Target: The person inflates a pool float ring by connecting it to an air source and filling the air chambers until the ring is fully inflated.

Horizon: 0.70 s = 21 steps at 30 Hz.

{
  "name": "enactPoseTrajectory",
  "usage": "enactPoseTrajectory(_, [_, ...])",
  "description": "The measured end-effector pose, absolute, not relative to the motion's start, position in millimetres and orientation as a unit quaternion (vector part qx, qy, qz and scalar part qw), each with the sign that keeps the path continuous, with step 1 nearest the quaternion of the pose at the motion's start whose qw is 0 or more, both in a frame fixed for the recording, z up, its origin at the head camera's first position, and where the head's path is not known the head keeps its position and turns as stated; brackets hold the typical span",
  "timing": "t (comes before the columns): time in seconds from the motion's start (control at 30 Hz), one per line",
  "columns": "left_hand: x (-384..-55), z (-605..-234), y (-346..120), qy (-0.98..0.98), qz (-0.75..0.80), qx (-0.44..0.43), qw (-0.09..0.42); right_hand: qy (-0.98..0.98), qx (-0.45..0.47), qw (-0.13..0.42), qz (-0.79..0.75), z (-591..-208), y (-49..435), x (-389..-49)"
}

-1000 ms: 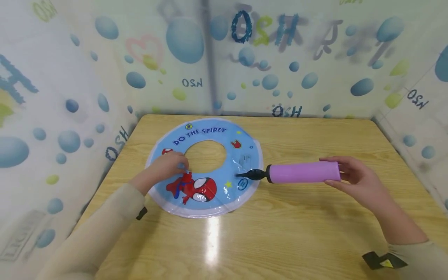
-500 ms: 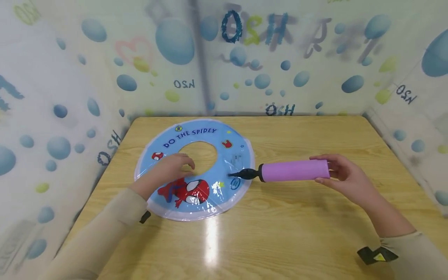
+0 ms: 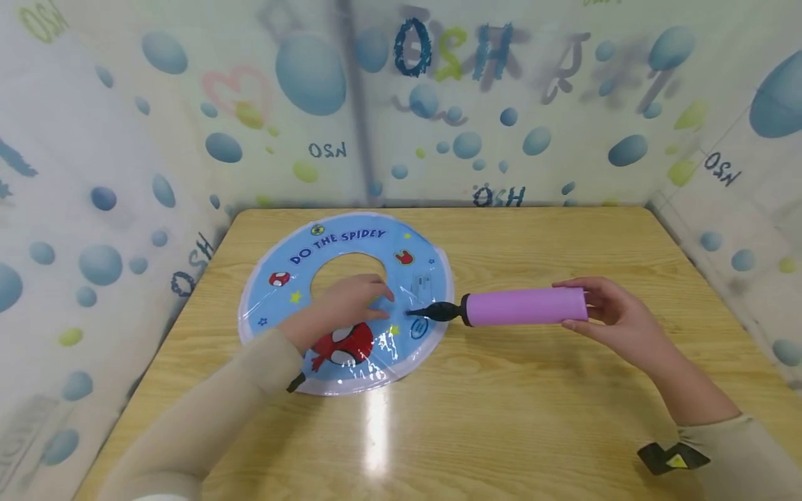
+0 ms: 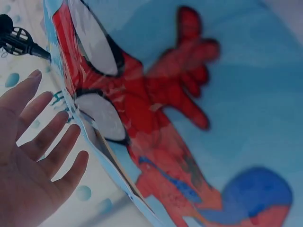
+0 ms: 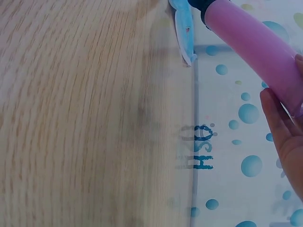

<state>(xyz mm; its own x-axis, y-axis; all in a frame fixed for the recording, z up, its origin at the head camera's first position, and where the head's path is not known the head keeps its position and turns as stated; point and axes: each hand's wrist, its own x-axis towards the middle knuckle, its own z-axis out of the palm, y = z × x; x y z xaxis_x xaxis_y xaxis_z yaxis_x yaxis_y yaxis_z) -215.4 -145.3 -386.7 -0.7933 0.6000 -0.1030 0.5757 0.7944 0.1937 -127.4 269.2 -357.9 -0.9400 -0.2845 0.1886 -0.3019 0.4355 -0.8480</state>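
A blue inflatable swim ring [image 3: 269, 303] with a clear rim lies on the table, printed with a red cartoon figure and the words "DO THE SPIDEY". My left hand [image 3: 344, 306] hovers over its central hole and near side, fingers spread and holding nothing, which the left wrist view also shows. Just right of those fingertips is the black nozzle [image 3: 438, 312] of a pink hand pump [image 3: 526, 307], pointing left over the ring. My right hand [image 3: 620, 316] grips the pump's far right end between thumb and fingers; the pump lies level.
Beneath everything is a wooden table [image 3: 501, 417] with a light streak reflected near its front. Behind it and at both sides stand pale walls [image 3: 551, 177] printed with blue drops and lettering.
My left hand has left the ring's inner left edge, opened its fingers and moved right toward the pump's nozzle. The right hand keeps its hold on the pump. The head view has shifted slightly.
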Motion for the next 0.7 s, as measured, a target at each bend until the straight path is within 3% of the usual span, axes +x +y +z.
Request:
enactPoseTrajectory(0.27, [-217.7, -394.1, -123.9, 0.930, 0.026, 0.365, 0.042, -0.836, 0.179, 0.011, 0.519, -358.5, 268.1, -125.5])
enactPoseTrajectory(0.7, [-225.3, -404.7, -104.1, 0.922, -0.003, 0.385, 0.049, -0.805, 0.148, 0.063, 0.571, -363.3, 256.1, -114.0])
